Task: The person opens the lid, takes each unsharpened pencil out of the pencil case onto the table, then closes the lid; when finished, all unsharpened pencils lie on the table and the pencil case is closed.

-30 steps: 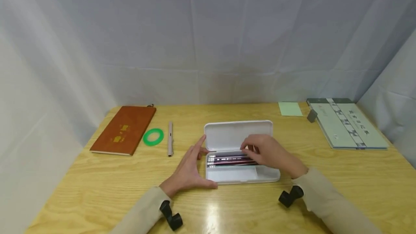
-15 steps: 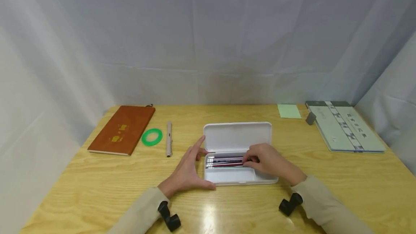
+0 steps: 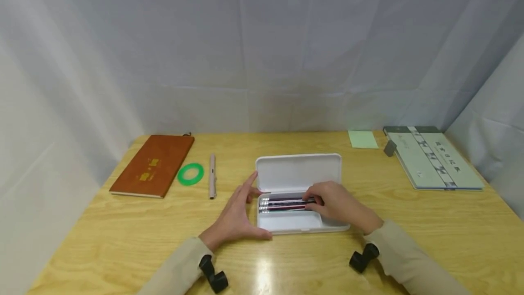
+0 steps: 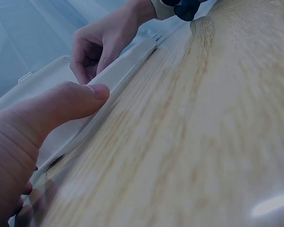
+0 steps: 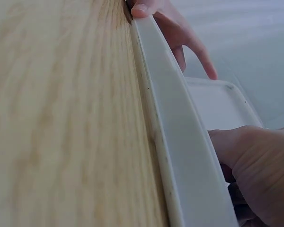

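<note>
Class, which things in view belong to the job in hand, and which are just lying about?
In the job:
white case
pencils
left hand, at the case
right hand, at the pencils

Lying about, apparently:
brown notebook
green ring
pen
green paper square
grey block
pale green book

The low front wall (image 3: 303,230) is passable; the lid (image 3: 294,172) blocks behind.

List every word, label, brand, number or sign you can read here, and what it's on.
Nothing reads clearly enough to quote.
Green book: dark characters that look Chinese, plus smaller marks; too blurred to read.
Brown notebook: gold marks on the cover; too small to tell whether they hold words.
Pencils: faint pale marks, perhaps print; too small to read.
</note>
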`<state>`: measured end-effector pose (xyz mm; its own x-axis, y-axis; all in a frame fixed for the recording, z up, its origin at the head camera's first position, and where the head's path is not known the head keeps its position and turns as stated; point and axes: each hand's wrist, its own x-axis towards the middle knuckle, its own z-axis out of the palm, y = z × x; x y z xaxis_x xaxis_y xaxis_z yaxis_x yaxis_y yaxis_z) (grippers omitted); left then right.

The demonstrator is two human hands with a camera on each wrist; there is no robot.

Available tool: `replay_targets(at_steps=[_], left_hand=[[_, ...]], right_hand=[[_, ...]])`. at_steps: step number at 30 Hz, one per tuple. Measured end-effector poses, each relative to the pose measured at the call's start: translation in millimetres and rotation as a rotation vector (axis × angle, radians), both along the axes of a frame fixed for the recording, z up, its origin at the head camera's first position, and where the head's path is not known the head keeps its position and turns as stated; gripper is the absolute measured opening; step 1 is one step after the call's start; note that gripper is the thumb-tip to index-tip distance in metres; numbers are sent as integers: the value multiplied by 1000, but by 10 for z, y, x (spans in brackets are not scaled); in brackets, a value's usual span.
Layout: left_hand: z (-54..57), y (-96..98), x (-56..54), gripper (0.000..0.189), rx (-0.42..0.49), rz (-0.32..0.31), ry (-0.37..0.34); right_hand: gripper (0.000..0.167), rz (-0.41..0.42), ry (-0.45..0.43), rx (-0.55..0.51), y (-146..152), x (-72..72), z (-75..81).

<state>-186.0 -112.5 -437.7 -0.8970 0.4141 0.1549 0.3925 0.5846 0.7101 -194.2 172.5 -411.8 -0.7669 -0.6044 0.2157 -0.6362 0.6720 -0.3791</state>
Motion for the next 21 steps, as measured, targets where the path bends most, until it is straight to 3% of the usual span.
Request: replay_targets(at_steps=[12,21], left_hand=[[-13,5,3,141,10,-7,13],[-33,5,-9,141,3,-6,23]], right_hand=[[5,-33,-1,-38,45,53,35],[6,-187,15,-47,597,175,96]])
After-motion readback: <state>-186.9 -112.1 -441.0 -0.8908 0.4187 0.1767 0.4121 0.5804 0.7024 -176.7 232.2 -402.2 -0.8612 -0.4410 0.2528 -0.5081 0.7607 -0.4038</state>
